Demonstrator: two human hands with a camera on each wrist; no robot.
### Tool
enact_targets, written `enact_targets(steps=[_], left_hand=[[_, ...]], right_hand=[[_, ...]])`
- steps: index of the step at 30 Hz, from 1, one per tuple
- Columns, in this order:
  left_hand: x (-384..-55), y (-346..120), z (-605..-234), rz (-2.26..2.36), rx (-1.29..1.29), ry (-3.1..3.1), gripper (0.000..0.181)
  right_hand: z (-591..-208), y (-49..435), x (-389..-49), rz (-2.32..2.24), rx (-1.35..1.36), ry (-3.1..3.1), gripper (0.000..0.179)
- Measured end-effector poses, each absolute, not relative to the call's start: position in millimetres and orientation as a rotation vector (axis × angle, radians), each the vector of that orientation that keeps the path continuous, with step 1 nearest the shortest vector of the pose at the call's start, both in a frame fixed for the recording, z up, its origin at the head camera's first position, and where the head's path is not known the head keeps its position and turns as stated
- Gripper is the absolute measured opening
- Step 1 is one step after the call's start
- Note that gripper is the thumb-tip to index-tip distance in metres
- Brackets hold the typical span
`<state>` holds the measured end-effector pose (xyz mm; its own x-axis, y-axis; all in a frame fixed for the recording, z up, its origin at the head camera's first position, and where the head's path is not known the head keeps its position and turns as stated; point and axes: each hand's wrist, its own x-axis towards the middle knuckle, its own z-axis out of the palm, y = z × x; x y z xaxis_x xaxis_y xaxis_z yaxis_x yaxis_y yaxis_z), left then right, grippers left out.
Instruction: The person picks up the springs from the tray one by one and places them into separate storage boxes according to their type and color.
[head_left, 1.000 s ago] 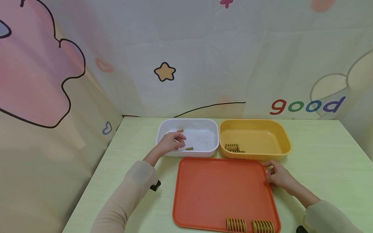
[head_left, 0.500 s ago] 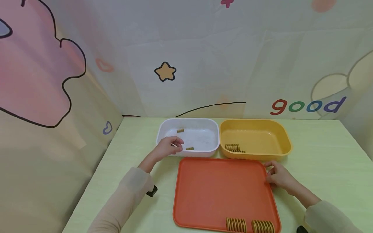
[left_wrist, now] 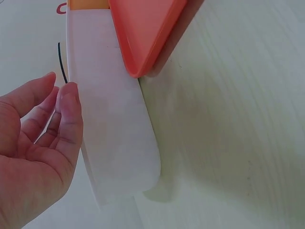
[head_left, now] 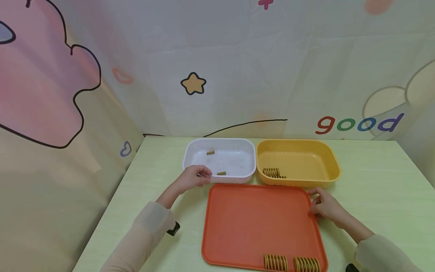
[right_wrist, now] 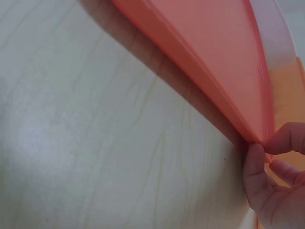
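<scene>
My left hand (head_left: 192,178) is at the near left rim of a white tub (head_left: 236,160), fingers loosely bent. In the left wrist view nothing shows between thumb and fingers, and they overlap the tub's rim. Two small brass-coloured coil springs lie in that tub, a back one (head_left: 210,152) and a front one (head_left: 221,173). My right hand (head_left: 326,206) pinches the far right edge of an orange-red tray (head_left: 255,223) between thumb and fingers. Two large coil springs lie along the tray's near edge, a left one (head_left: 275,262) and a right one (head_left: 306,264).
A yellow tub (head_left: 302,162) stands against the white one's right side, with medium coil springs (head_left: 270,172) in its front left corner. The tray lies just in front of both tubs. A printed cloth backdrop (head_left: 238,83) rises behind the pale green table (head_left: 374,181).
My left hand has drawn back from inside the white tub to its near left rim, uncovering the back small spring. My right hand and the tray have stayed put.
</scene>
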<state>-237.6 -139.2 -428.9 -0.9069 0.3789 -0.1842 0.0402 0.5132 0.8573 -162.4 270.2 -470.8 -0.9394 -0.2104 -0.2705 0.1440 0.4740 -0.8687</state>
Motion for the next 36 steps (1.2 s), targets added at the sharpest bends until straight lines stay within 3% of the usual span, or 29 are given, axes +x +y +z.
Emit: enact_targets(steps=[22, 36], left_hand=[[-217, -148, -454, 1.337, 0.329, 2.287, 0.022], [-207, -140, -471, 1.385, 0.114, 2.339, 0.027]], right_hand=[[-472, 270, -164, -1.459, -0.07, 2.385, 0.048], [-475, 272, -164, -1.422, -0.047, 2.398, 0.048]])
